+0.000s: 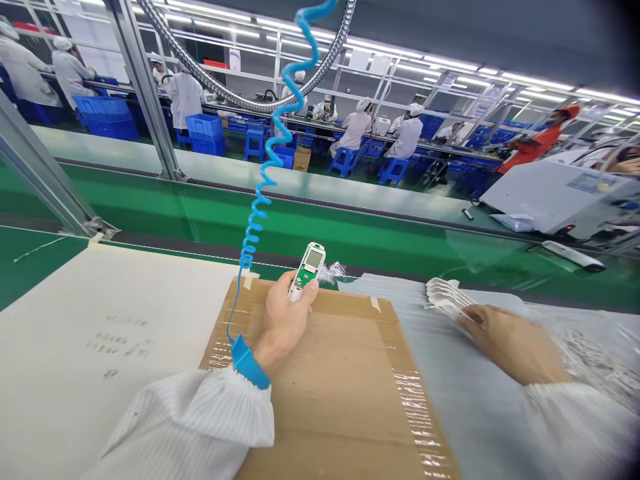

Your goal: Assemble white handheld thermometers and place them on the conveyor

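An opened handheld unit (308, 270), its small screen and green circuit board showing, sits in the left hand (287, 308).

Nearest me lies a taped cardboard sheet (345, 387), a blue wrist strap (250, 364) crossing above it; the left thumb and fingers grip the unit by its lower end, over the cardboard's far part. To the right, above pale foam sheeting (425, 360), the blurred right hand (507, 340) has its fingers curled at a row of white plastic shells (444, 292); whether they are gripping, I cannot tell. A clear plastic bag (600, 350) lies beside that hand. Beyond runs a green surface (380, 233), then blue stools (344, 161) and white-capped workers (353, 130) at benches.
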### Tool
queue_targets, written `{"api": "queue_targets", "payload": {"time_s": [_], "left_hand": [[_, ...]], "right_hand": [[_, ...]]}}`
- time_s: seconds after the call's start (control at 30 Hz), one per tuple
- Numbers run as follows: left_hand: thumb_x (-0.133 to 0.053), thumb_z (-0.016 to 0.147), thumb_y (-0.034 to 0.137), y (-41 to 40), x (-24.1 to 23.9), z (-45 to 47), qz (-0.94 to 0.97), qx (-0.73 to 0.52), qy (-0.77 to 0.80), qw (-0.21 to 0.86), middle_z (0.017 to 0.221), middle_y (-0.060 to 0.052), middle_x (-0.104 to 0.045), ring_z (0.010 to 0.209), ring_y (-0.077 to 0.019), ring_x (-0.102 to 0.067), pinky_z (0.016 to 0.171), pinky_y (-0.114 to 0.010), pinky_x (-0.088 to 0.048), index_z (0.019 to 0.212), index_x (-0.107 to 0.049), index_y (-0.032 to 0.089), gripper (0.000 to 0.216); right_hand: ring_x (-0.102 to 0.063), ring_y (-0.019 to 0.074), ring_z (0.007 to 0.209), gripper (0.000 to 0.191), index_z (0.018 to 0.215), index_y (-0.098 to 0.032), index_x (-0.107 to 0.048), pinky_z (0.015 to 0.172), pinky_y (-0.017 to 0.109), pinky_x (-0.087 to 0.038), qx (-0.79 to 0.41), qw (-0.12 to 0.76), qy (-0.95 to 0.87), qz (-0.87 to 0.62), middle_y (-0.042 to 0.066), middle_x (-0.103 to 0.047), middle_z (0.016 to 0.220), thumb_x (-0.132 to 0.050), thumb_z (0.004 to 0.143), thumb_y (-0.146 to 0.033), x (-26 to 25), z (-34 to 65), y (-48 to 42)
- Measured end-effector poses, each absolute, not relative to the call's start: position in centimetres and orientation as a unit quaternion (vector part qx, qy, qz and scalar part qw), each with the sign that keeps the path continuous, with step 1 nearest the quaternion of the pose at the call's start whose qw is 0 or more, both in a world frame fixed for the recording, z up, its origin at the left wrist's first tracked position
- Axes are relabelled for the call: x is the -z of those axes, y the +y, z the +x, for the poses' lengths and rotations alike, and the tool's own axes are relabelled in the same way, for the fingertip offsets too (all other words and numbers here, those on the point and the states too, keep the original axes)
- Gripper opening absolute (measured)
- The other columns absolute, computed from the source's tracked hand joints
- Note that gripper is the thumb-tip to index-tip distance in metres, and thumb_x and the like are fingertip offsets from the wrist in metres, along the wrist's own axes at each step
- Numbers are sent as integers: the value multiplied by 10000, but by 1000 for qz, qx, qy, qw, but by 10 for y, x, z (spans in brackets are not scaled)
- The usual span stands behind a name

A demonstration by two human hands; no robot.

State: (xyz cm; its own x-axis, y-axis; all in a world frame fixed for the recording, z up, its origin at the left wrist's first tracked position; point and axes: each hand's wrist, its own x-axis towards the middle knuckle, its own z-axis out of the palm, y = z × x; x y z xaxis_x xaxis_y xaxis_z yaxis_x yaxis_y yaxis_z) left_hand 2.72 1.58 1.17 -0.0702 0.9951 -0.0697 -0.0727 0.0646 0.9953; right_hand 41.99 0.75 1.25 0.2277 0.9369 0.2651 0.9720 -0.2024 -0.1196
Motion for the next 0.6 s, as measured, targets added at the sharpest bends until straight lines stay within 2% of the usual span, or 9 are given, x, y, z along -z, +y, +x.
{"api": "queue_targets", "payload": {"time_s": [0.13,0.2,0.27,0.33,0.43,0.53,0.6], "left_hand": [[-668,839,400,16,-13,30,421,-517,448,596,751,-1,-639,569,-92,-541,528,-213,-392,993,-602,159,294],[-672,830,390,16,-13,31,402,-520,425,622,890,-34,-686,560,-81,-544,509,-214,-394,1029,-582,164,315],[-674,832,388,16,-12,31,407,-525,430,612,937,-42,-695,546,-74,-526,501,-213,-387,1079,-575,169,344],[-674,848,416,16,-10,31,431,-528,453,575,922,-34,-691,558,-74,-512,517,-211,-387,1127,-587,178,376],[-705,836,456,17,-8,28,464,-512,500,522,882,-20,-672,596,-83,-511,552,-212,-391,1142,-618,192,413],[-743,805,415,19,-10,23,448,-483,540,524,713,12,-600,548,-80,-468,527,-210,-358,1013,-630,168,342],[-734,808,407,21,-13,20,424,-470,527,567,652,33,-532,510,-69,-426,487,-204,-318,914,-602,162,297]], "right_hand": [[-600,328,605,355,717,-308,-611,615,501,-434,-66,224,-613,-754,110,-699,740,-602,732,-663,-50,367,11],[-655,330,739,411,782,-274,-659,701,470,-488,-184,297,-614,-708,113,-720,799,-642,761,-684,-63,327,15],[-677,304,853,401,813,-248,-672,801,428,-527,-328,366,-595,-636,97,-723,837,-697,778,-646,-66,281,18],[-687,259,893,382,946,-253,-658,875,410,-542,-450,437,-540,-561,53,-732,903,-766,764,-572,-58,236,22],[-694,228,949,390,1019,-264,-639,888,395,-561,-540,514,-450,-492,30,-741,1033,-825,739,-462,-36,182,25],[-650,229,1121,443,1153,-308,-627,883,362,-561,-574,548,-416,-444,24,-683,1294,-821,762,-385,-20,159,24],[-619,226,1172,482,1237,-333,-602,893,351,-546,-588,551,-428,-409,21,-627,1398,-795,799,-384,-14,161,23]]}}
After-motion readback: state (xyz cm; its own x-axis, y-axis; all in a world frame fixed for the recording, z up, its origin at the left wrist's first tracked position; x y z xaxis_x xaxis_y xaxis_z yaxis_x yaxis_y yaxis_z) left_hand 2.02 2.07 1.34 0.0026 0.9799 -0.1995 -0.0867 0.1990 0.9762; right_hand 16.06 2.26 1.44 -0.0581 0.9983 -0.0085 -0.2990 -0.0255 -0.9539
